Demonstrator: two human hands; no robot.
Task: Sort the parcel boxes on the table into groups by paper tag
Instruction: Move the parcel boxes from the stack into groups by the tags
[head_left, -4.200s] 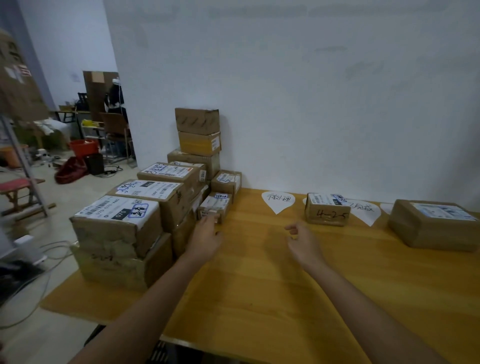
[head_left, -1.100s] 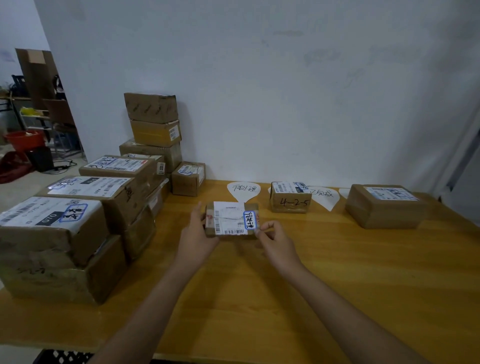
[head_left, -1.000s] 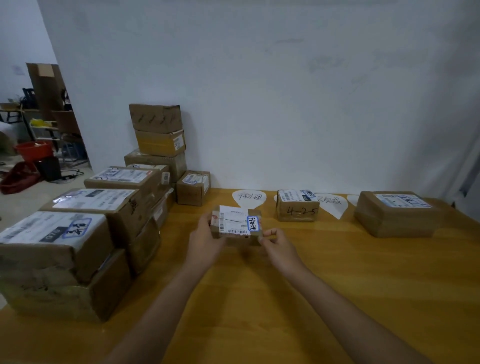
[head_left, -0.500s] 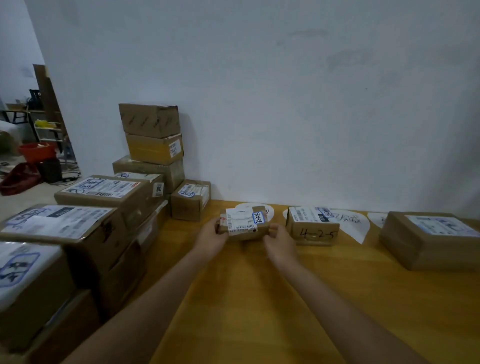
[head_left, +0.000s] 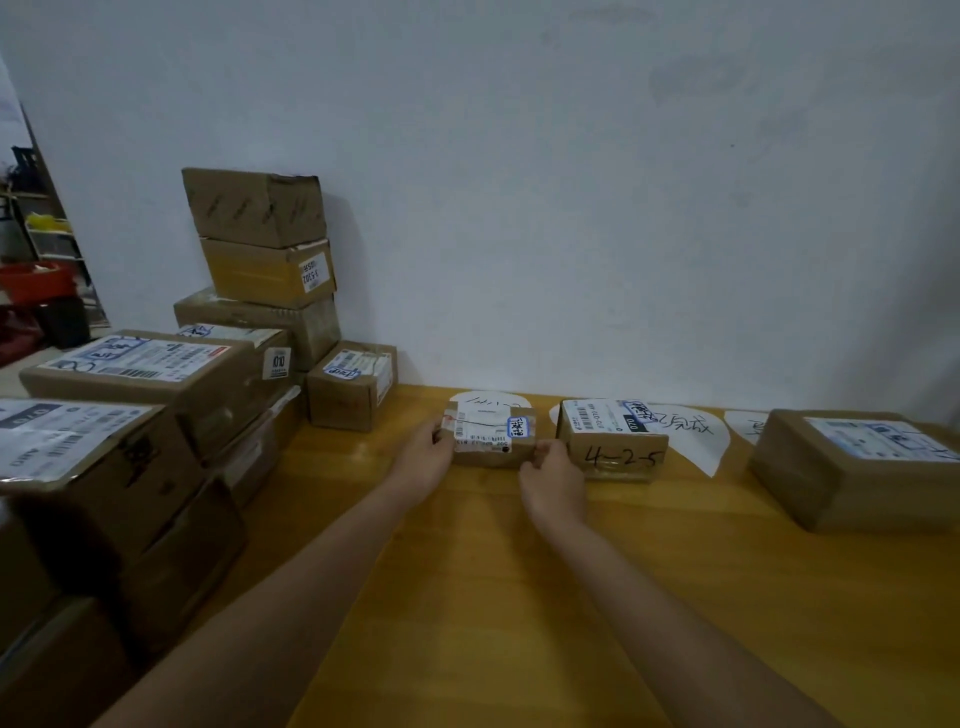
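The wooden table (head_left: 519, 597) runs from me out to the white wall (head_left: 571, 208). The pile of unsorted boxes (head_left: 156, 415) fills its nine-to-ten o'clock side. The big flat box (head_left: 857, 467) sits at two o'clock, well apart from my hands. At one o'clock the box marked 4-2-5 (head_left: 613, 447) covers part of its own white tag (head_left: 691, 431).

Dead ahead at twelve I have the small parcel (head_left: 491, 436), label up, over the rounded paper tag (head_left: 488, 402), whose far edge peeks out behind it. I cannot tell whether its base is down yet.

I judge this to be the set-down. It wants lowering flat, with some of the tag's writing left showing, and both ends let go together so it doesn't skew. The 4-2-5 box is just beside my right knuckles, so I should draw that hand straight back toward six rather than sideways.

My left hand (head_left: 423, 460) curls round the parcel's left end, so the parcel lies at its three o'clock. My right hand (head_left: 553, 478) pinches the near right corner, with the parcel at its eleven.
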